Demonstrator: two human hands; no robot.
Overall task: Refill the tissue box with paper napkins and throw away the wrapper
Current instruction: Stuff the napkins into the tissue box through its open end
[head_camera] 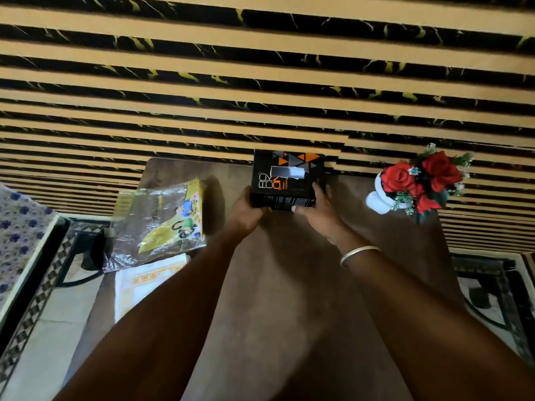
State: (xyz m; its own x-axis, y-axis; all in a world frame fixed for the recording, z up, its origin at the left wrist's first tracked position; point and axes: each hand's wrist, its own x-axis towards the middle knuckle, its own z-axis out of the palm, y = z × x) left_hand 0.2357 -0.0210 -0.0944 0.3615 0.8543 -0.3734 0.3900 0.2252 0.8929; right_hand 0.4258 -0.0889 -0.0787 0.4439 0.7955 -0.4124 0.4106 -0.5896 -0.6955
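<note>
A black tissue box (282,180) with orange triangles stands at the far edge of the brown table (289,285), against the striped wall. A white napkin (292,172) shows in the slot on its top. My left hand (246,212) grips the box's near left corner and my right hand (318,206) grips its near right corner. To the left lies the clear plastic wrapper (156,224) with yellow print, crumpled and open. A stack of white napkins (144,282) with an orange pattern lies just in front of the wrapper.
A white vase with red artificial roses (417,183) stands at the table's far right. A black-and-tan striped wall (260,82) rises right behind the table. A floral cloth (17,233) covers furniture at the left. Patterned floor tiles show on both sides.
</note>
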